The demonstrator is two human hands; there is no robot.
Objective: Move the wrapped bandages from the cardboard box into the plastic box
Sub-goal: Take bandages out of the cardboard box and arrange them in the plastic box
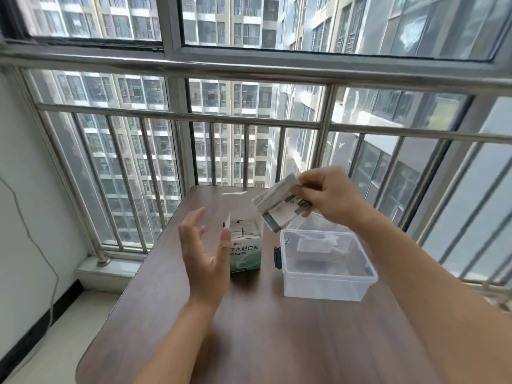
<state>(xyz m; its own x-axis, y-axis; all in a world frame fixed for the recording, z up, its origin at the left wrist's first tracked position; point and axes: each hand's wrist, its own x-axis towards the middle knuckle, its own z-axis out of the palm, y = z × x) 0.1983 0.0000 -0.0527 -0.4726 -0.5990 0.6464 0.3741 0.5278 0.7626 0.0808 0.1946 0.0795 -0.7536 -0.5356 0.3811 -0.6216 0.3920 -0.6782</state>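
A stack of wrapped bandages (279, 207), flat white paper packets with dark green bands and print too blurred to read, is pinched in the right hand (327, 195) and held tilted in the air above the far left corner of the plastic box (327, 268). The fingers and thumb curl round the stack's upper end, and its lower end hangs free.

More packets (243, 230) stand on edge, packed tight, inside the open cardboard box (245, 253). This box is small and upright, white fading to pale green, with its top flaps raised. Its front face carries dark green Chinese characters, of which "水创口贴" can be read; the first character is partly hidden by the left thumb.

The left hand (205, 250) hovers just beside the cardboard box on its left, palm turned inward, fingers spread and loosely straight, gripping nothing.

The plastic box sits just to the right of the cardboard one. It is clear, rectangular, with rounded corners, a thick rim and a dark latch (278, 257) on its left end. A pale flat piece (315, 243) shows through its far wall.

Both boxes rest on a table (249, 328) of dark brown wood grain with rounded corners. Beyond it stand steel railing bars (177, 117) and a large window.
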